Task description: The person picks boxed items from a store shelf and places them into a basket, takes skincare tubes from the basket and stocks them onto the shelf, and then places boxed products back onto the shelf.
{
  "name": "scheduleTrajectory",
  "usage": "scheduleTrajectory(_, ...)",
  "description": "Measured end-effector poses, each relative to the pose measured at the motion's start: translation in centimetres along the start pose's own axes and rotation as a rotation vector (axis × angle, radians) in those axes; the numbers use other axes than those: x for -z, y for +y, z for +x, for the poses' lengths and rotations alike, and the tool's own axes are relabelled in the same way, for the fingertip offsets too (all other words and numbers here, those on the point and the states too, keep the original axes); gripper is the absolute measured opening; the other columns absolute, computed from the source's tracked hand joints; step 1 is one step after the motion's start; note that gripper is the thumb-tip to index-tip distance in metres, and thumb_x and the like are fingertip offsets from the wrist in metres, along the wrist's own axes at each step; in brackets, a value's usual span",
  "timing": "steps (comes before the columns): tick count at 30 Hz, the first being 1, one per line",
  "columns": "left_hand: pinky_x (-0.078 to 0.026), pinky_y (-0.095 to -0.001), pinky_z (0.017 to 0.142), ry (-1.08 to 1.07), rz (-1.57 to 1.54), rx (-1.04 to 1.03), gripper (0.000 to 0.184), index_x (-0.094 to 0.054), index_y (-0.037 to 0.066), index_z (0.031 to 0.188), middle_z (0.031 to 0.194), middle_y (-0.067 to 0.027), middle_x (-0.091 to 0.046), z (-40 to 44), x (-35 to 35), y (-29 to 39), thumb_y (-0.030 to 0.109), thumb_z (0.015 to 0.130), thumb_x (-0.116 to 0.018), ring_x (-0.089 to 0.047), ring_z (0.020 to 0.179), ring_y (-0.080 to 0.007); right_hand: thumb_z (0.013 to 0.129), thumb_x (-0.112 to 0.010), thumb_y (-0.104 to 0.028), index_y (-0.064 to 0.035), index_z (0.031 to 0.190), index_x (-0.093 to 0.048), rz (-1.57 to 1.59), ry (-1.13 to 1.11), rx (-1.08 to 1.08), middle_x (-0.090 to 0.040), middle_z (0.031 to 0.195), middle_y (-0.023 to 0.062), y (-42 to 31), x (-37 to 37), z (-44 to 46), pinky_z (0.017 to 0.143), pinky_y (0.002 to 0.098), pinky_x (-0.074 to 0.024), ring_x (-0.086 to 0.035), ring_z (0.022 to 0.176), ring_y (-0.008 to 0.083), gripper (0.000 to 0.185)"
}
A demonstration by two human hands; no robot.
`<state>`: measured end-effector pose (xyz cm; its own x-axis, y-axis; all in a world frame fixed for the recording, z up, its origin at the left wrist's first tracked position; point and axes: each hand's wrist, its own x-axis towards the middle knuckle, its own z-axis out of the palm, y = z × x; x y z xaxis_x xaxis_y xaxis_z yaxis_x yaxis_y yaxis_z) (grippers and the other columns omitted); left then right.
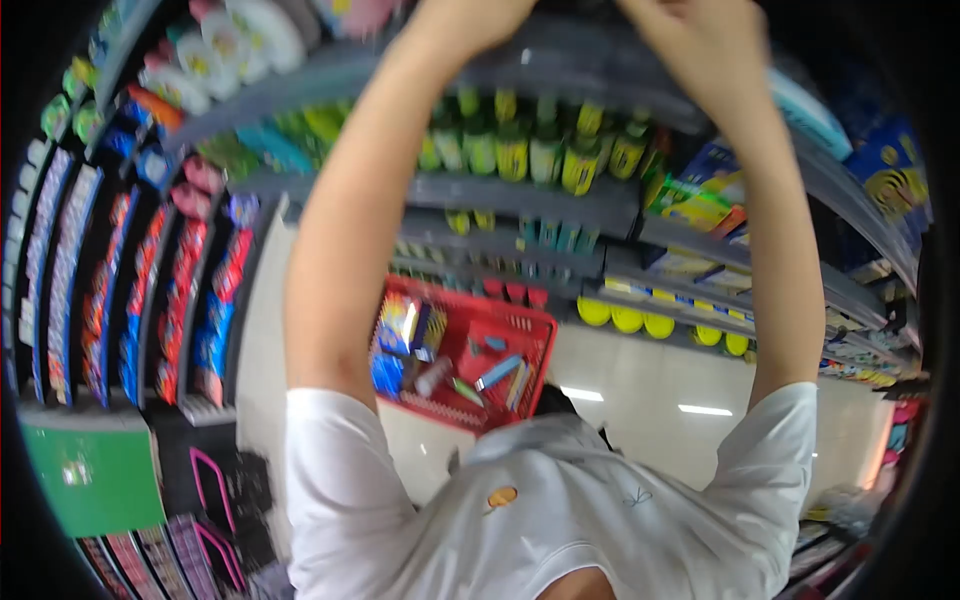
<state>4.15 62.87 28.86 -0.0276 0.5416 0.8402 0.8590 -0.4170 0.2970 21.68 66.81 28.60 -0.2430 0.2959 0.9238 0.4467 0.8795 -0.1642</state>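
Note:
Both arms reach up to a high grey shelf (560, 60) at the top of the head view. My left hand (475, 18) is cut off by the upper edge, and its fingers are out of sight. Close to the same shelf, my right hand (705, 35) is blurred and partly cropped; its fingers seem bent, but what they touch cannot be made out. Beneath the hands stands a row of green bottles with yellow labels (513, 150). Below, a red shopping basket (530, 320) holds several packages, among them a blue and yellow box (398, 322).
Yellow round items (627, 318) hang along a lower shelf over the pale tiled floor (640, 370). Colourful packets (185, 290) fill racks at the left. A green panel (90, 480) stands at the lower left, and green and yellow boxes (695, 200) sit right of the bottles.

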Motion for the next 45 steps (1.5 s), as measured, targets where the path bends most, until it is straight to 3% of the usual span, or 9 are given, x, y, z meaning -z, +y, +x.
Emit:
scheduleTrajectory(1,-0.047,-0.0251,0.078,0.077,-0.128,0.022,0.029,-0.051,-0.005,0.112,0.096,-0.0115,-0.062,-1.9,1.3,0.6,0.006,0.085,-0.057,-0.06,0.087,-0.0161,0.081,-0.066,-0.017,0.006,0.099,-0.058,0.037,-0.309,-0.238,-0.066,0.086,0.0137,-1.1,2.4,-2.2,0.073,0.028,-0.0495,-0.064,0.083,0.015,0.03)
scheduleTrajectory(5,-0.049,-0.0261,0.072,0.308,-0.15,0.156,0.015,-0.059,-0.004,0.097,0.088,-0.0113,-0.065,-17.3,5.4,-0.5,0.002,0.087,-0.049,-0.063,0.08,-0.0156,0.073,-0.072,-0.009,0.0074,0.12,-0.049,0.604,-0.442,-0.006,-0.061,0.108,0.0147,-3.6,2.1,-15.2,0.08,0.0299,-0.0491,-0.061,0.089,0.017,0.055)
scheduleTrajectory(10,-0.049,-0.0274,0.076,0.153,-0.118,0.942,0.021,-0.061,-0.003,0.096,0.088,-0.0101,-0.066,-41.1,2.3,-2.2,0.001,0.088,-0.042,-0.062,0.081,-0.0155,0.077,-0.068,-0.017,0.0019,0.115,-0.052,0.705,-1.216,-0.642,-0.063,0.09,0.0179,-5.5,-6.6,-38.7,0.065,0.0345,-0.0513,-0.064,0.074,0.0249,0.046)
scheduleTrajectory(16,-0.05,-0.0336,0.069,-0.122,-0.183,1.594,0.028,-0.06,-0.003,0.105,0.08,-0.0164,-0.065,-63.0,-5.7,-1.7,0.0,0.079,-0.051,-0.065,0.073,-0.025,0.074,-0.064,-0.014,0.0042,0.115,-0.049,0.511,-1.464,-0.58,-0.061,0.08,0.022,-7.3,-14.7,-58.8,0.071,0.0451,-0.0508,-0.062,0.081,0.0378,0.047)
scheduleTrajectory(24,-0.049,-0.0409,0.064,-0.134,-0.013,1.507,0.061,-0.039,-0.003,0.128,0.086,-0.0273,-0.06,-68.6,-16.1,-3.2,0.007,0.072,-0.062,-0.063,0.075,-0.0371,0.072,-0.065,-0.011,0.0017,0.102,-0.056,0.314,-1.6,-0.354,-0.061,0.087,0.0232,-6.9,-21.2,-65.0,0.071,0.047,-0.0505,-0.061,0.08,0.0391,0.034)
scheduleTrajectory(31,-0.042,-0.0407,0.092,-0.216,-0.224,1.307,0.05,-0.044,-0.002,0.125,0.118,-0.0245,-0.053,-60.3,-8.1,0.0,-0.006,0.077,-0.055,-0.051,0.109,-0.0391,0.073,-0.061,-0.012,-0.0004,0.091,-0.061,0.585,-1.609,-0.488,-0.061,0.073,0.0199,-7.7,-15.3,-50.3,0.062,0.0436,-0.0496,-0.062,0.07,0.0357,0.021)
scheduleTrajectory(40,-0.042,-0.036,0.095,-0.258,-0.384,0.494,0.041,-0.05,-0.001,0.118,0.121,-0.0206,-0.054,-31.8,5.4,8.7,0.0,0.078,-0.061,-0.055,0.111,-0.0321,0.065,-0.074,-0.018,0.0,0.103,-0.059,0.738,-0.703,0.287,-0.063,0.093,0.0113,-8.1,2.9,-18.4,0.068,0.0331,-0.0536,-0.063,0.078,0.0247,0.045)
scheduleTrajectory(43,-0.044,-0.0426,0.092,0.019,-0.396,-0.054,0.039,-0.053,0.0,0.112,0.118,-0.0252,-0.054,-22.4,6.7,8.9,0.002,0.075,-0.067,-0.054,0.109,-0.0404,0.058,-0.077,-0.019,0.001,0.097,-0.06,0.552,-0.374,0.515,-0.062,0.093,0.0105,-8.5,6.2,-10.3,0.067,0.0329,-0.0534,-0.063,0.078,0.0255,0.048)
scheduleTrajectory(45,-0.046,-0.0399,0.09,0.058,-0.316,-0.046,0.039,-0.053,0.0,0.112,0.116,-0.0233,-0.056,-17.4,7.2,9.6,0.0,0.076,-0.066,-0.056,0.106,-0.0356,0.055,-0.076,-0.014,0.0014,0.092,-0.058,0.416,-0.165,0.586,-0.061,0.088,0.0106,-8.3,7.2,-5.7,0.066,0.034,-0.0526,-0.062,0.075,0.0264,0.044)
